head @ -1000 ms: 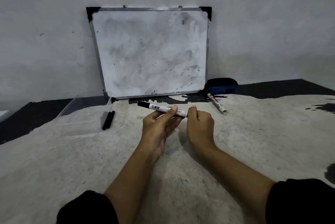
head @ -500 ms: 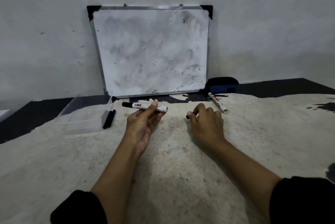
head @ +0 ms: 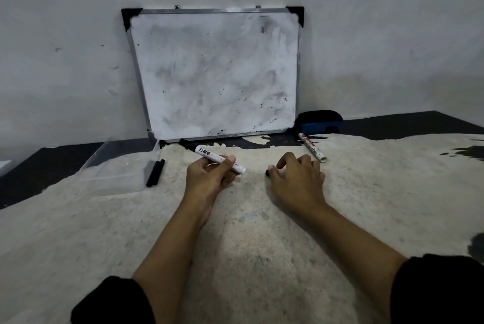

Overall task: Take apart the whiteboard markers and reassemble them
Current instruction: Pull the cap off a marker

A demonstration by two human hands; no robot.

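My left hand (head: 209, 179) grips a white marker body (head: 209, 157) with a black cap at its far end; the near end is open. My right hand (head: 296, 179) rests on the table a hand's width to the right and pinches a small black end piece (head: 267, 172) at its fingertips. A second white marker body (head: 312, 147) lies beyond my right hand. Two thin black marker parts (head: 155, 173) lie side by side to the left, next to a clear tray.
A smudged whiteboard (head: 214, 72) leans against the wall at the back. A dark blue eraser (head: 320, 123) sits at its right foot. A clear plastic tray (head: 115, 169) stands at the left. The worn table surface (head: 248, 245) spreads in front.
The black end piece has come off the marker body. My hands have drawn apart, the left one left with the marker, the right one down onto the table.
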